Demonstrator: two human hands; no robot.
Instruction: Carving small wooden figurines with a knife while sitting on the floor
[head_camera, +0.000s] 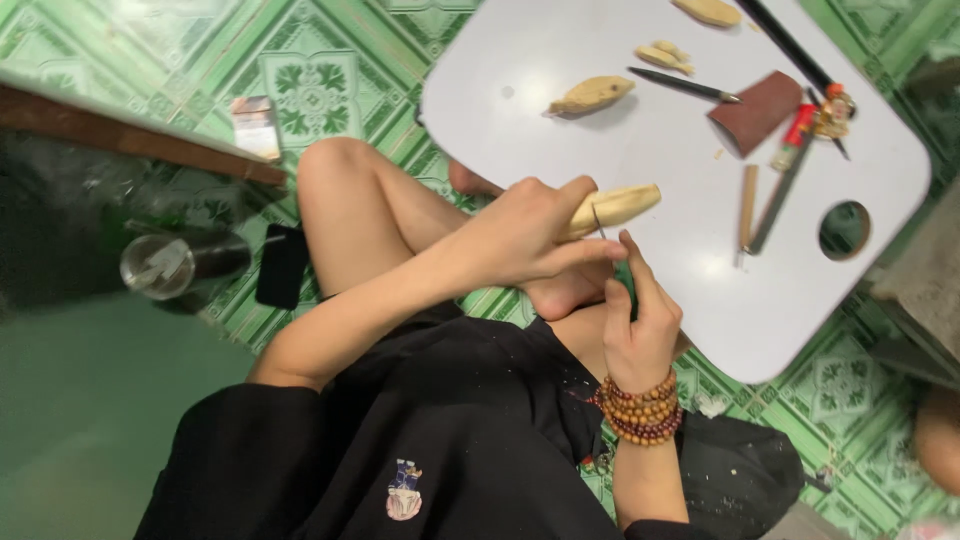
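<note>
I see my left hand (525, 235) in a closed grip on the wooden piece (612, 208), right hand (640, 320) clasping a green-handled carving tool (622, 272) against it

1. Floor (330, 70) of glossy green tiles with pale ornamental leaf patterns
2. A low white table (600, 150) with rounded corners and a round hole (844, 230) near one edge
3. A dark wooden plank (130, 135) crosses the upper left
4. Soft light glares off the tabletop and tiles
</note>
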